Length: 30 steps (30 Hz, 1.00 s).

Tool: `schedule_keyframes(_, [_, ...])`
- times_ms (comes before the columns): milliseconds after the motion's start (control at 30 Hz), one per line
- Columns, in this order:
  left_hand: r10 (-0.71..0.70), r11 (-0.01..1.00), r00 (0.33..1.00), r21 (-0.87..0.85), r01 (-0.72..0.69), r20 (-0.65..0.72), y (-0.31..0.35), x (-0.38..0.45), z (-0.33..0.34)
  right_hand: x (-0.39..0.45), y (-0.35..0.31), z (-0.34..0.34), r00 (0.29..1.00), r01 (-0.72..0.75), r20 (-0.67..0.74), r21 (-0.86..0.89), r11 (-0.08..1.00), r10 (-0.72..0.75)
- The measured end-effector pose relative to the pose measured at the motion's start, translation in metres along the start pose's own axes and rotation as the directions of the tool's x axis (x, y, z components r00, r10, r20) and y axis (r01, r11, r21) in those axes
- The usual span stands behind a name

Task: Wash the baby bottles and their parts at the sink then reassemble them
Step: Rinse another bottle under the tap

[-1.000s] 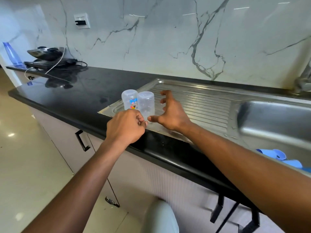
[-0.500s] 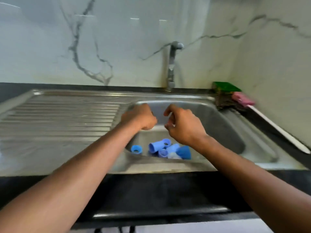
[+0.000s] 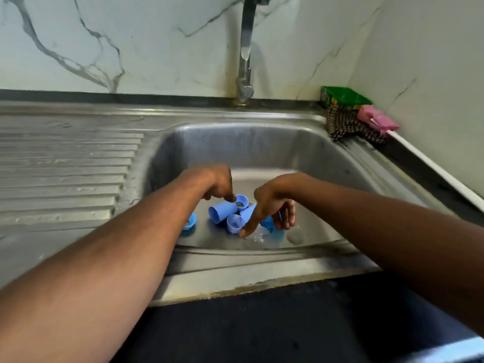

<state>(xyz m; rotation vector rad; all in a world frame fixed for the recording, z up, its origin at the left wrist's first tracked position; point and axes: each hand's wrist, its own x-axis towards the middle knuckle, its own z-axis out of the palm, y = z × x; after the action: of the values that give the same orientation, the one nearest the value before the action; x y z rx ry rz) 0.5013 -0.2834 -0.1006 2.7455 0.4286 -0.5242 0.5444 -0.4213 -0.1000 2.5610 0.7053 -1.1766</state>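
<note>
Both hands are down in the sink (image 3: 262, 148), low over a cluster of blue bottle parts on its floor. The left hand (image 3: 218, 183) has its fingers curled, knuckles up, and its fingertips meet the rim of a small blue ring (image 3: 242, 200) lying just under it; whether it pinches that ring or only touches it I cannot tell. The right hand (image 3: 272, 205) hangs with fingers loosely spread and pointing down, its forefinger reaching to the sink floor beside a second ring (image 3: 234, 223), and partly covers a darker blue part (image 3: 268, 224) and a clear piece (image 3: 259, 235) below it. It grips nothing that shows.

Between the hands lies a blue cap (image 3: 222, 211) on its side, long axis running from lower left to upper right, open mouth toward the lower left. A second, paler cap (image 3: 248, 212) lies just beside it, mostly hidden by the right hand. Another ring (image 3: 190, 221) sits left of the left forearm, half hidden by it.

Beyond the hands the tap (image 3: 245, 48) rises from the back rim. Left of the left arm is the ribbed drainboard (image 3: 65, 166). Far right of the right hand, in the corner, sit a green packet (image 3: 344, 96), a dark checked cloth (image 3: 345, 124) and a pink sponge (image 3: 377, 119). The black worktop (image 3: 262, 326) runs under both forearms.
</note>
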Motion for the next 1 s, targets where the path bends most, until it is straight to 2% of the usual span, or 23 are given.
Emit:
schedule_keyframes(67, [0.006, 1.0, 1.0, 0.001, -0.006, 0.027, 0.003, 0.001, 0.0, 0.02, -0.008, 0.008, 0.992, -0.049, 0.117, -0.026, 0.998, 0.052])
schedule_keyframes(133, [0.003, 1.0, 1.0, -0.02, -0.003, -0.002, 0.002, 0.001, -0.003, 0.033, -0.011, 0.015, 0.985, -0.064, 0.158, -0.047, 0.997, 0.071])
schedule_keyframes(300, [-0.032, 0.996, 0.982, -0.092, 0.015, -0.188, -0.006, 0.005, -0.009, 0.031, -0.011, 0.01, 0.994, -0.036, 0.106, -0.028, 0.999, 0.039])
schedule_keyframes(367, [-0.069, 0.987, 0.96, -0.156, 0.027, -0.27, -0.01, 0.007, -0.012, 0.016, -0.004, -0.011, 0.999, 0.012, 0.037, 0.072, 0.997, -0.015])
schedule_keyframes(433, [-0.146, 0.973, 0.906, -0.221, 0.06, -0.397, -0.015, 0.008, -0.015, -0.001, 0.01, -0.039, 0.995, 0.099, -0.048, 0.339, 0.935, -0.088])
schedule_keyframes(467, [-0.192, 0.965, 0.869, -0.249, 0.082, -0.456, -0.016, 0.008, -0.017, -0.007, 0.02, -0.051, 0.989, 0.149, -0.089, 0.533, 0.833, -0.12])
schedule_keyframes(500, [-0.232, 0.956, 0.836, -0.276, 0.1, -0.498, -0.018, 0.007, -0.016, -0.009, 0.029, -0.058, 0.984, 0.178, -0.117, 0.731, 0.658, -0.136])
schedule_keyframes(533, [-0.264, 0.945, 0.812, -0.31, 0.108, -0.521, -0.018, 0.006, -0.015, -0.007, 0.037, -0.06, 0.981, 0.181, -0.135, 0.887, 0.426, -0.136])
schedule_keyframes(567, [-0.282, 0.935, 0.798, -0.34, 0.104, -0.532, -0.017, 0.006, -0.015, -0.005, 0.043, -0.06, 0.979, 0.175, -0.152, 0.969, 0.176, -0.136])
schedule_keyframes(600, [-0.295, 0.923, 0.791, -0.374, 0.09, -0.537, -0.016, 0.006, -0.014, 0.0, 0.047, -0.058, 0.977, 0.167, -0.17, 0.985, -0.033, -0.13])
schedule_keyframes(633, [-0.298, 0.913, 0.783, -0.403, 0.068, -0.545, -0.015, 0.007, -0.013, 0.005, 0.049, -0.057, 0.973, 0.17, -0.194, 0.968, -0.187, -0.121])
schedule_keyframes(700, [-0.293, 0.899, 0.757, -0.437, 0.011, -0.584, -0.009, 0.007, -0.008, 0.011, 0.05, -0.057, 0.963, 0.197, -0.253, 0.897, -0.396, -0.093])
schedule_keyframes(733, [-0.285, 0.899, 0.735, -0.437, -0.017, -0.616, -0.002, 0.007, -0.006, 0.011, 0.05, -0.061, 0.954, 0.222, -0.29, 0.853, -0.473, -0.075])
schedule_keyframes(800, [-0.276, 0.892, 0.691, -0.445, -0.074, -0.668, 0.012, 0.009, -0.007, 0.01, 0.048, -0.067, 0.928, 0.294, -0.372, 0.781, -0.551, -0.031])
schedule_keyframes(1000, [-0.226, 0.805, 0.637, -0.51, -0.305, -0.737, 0.031, 0.061, -0.093, 0.018, 0.045, -0.076, 0.869, 0.388, -0.494, 0.708, -0.59, -0.022])
